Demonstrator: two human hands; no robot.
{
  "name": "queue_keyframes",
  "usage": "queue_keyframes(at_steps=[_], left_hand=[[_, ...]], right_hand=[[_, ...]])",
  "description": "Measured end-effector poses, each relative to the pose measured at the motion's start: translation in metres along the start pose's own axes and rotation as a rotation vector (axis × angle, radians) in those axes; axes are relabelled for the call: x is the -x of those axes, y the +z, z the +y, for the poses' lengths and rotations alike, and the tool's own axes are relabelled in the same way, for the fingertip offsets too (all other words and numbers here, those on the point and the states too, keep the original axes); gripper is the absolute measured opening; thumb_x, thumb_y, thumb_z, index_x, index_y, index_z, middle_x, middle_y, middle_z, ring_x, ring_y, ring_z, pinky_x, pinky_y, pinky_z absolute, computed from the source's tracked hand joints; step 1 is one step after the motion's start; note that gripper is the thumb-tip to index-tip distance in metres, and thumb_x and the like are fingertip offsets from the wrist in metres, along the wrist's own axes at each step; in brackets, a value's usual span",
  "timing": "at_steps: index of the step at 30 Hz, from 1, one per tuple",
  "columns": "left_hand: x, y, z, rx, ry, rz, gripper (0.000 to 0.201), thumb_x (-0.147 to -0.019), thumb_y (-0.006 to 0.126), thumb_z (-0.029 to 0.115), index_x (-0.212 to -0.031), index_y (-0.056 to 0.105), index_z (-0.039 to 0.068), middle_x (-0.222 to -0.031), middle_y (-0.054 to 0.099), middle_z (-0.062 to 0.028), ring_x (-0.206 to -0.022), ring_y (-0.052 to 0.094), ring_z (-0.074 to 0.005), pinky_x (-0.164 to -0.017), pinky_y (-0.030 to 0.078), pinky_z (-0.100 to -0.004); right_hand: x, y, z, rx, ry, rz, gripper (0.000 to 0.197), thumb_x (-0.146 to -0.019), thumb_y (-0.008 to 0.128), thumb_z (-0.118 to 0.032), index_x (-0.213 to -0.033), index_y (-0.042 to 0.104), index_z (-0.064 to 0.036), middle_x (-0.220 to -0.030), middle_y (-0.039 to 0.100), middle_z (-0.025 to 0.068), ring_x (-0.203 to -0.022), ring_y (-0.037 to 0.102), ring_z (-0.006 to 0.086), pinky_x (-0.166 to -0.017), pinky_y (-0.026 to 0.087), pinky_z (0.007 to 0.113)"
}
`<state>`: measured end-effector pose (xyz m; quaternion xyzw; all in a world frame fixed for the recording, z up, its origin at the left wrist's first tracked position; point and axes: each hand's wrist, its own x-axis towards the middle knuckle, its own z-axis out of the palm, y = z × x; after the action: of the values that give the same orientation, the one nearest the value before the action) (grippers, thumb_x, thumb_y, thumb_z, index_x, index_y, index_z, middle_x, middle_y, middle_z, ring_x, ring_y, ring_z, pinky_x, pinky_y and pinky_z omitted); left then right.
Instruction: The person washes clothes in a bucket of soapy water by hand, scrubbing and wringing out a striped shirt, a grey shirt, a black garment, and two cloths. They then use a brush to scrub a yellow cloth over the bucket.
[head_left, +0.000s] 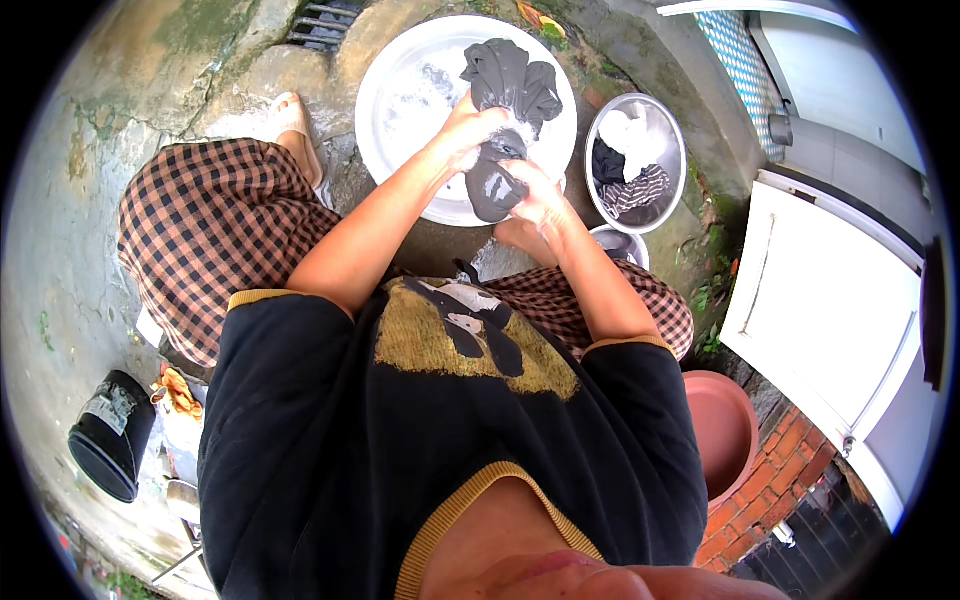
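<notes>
A wet dark grey garment (497, 72) is bunched and twisted over a wide white basin (369, 125). My left hand (474, 126) is closed around its middle, with white suds on the fingers. Closer to me, my right hand (537, 192) grips the lower end, where the cloth bulges in a smooth wet lump. Soapy water with foam (425, 88) lies in the basin beneath. Some fingertips of both hands are hidden by the cloth.
Right of the basin, a metal bowl (681, 165) holds white, black and striped clothes; a smaller metal bowl (632, 240) is partly hidden. A reddish basin (720, 430), black bucket (112, 440), drain grate (322, 25) and white panel (815, 300) surround me.
</notes>
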<state>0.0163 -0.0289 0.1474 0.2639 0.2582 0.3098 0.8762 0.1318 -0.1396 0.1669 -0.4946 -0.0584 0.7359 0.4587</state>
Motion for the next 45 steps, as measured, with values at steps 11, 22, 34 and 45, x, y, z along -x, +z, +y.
queue_keyframes(at_steps=[11,22,34,45], left_hand=[[0.003,0.006,0.014,0.412,-0.115,0.0,0.048,-0.085,0.059,0.019,-0.126,0.042,0.003,-0.112,0.059,-0.0208,-0.094,0.063,-0.031,-0.077,0.055,-0.0393],[0.024,0.036,0.015,0.52,-0.367,0.007,0.039,-0.083,0.061,0.034,-0.106,0.054,0.004,-0.093,0.063,-0.0149,-0.075,0.063,-0.0215,-0.07,0.054,-0.0335],[0.03,0.038,0.027,0.09,-0.582,-0.076,0.049,-0.084,0.066,0.037,-0.112,0.052,-0.001,-0.086,0.061,-0.014,-0.063,0.061,-0.0225,-0.057,0.053,-0.0334],[-0.003,-0.028,-0.011,-1.148,0.015,-0.064,0.058,-0.077,0.071,0.031,-0.121,0.049,0.001,-0.11,0.058,-0.011,-0.103,0.055,-0.0222,-0.093,0.043,-0.0326]], right_hand=[[-0.005,-0.021,0.001,-0.037,0.097,-0.227,0.058,-0.089,0.05,-0.046,-0.128,0.044,-0.0038,-0.109,0.062,0.0089,-0.087,0.066,0.0185,-0.065,0.057,0.035],[-0.054,-0.004,0.002,-0.54,-0.377,-0.132,0.083,-0.086,0.022,-0.072,-0.137,0.04,-0.0088,-0.133,0.048,0.0154,-0.124,0.045,0.0297,-0.104,0.037,0.046],[-0.043,0.009,-0.083,-0.024,-0.65,0.049,0.035,-0.088,0.055,-0.023,-0.116,0.053,-0.0011,-0.104,0.063,0.0128,-0.087,0.064,0.0242,-0.078,0.054,0.035],[-0.07,0.027,-0.058,1.186,-0.774,0.466,0.039,-0.071,0.069,-0.018,-0.1,0.05,-0.0022,-0.097,0.063,0.0209,-0.09,0.063,0.0363,-0.079,0.05,0.041]])
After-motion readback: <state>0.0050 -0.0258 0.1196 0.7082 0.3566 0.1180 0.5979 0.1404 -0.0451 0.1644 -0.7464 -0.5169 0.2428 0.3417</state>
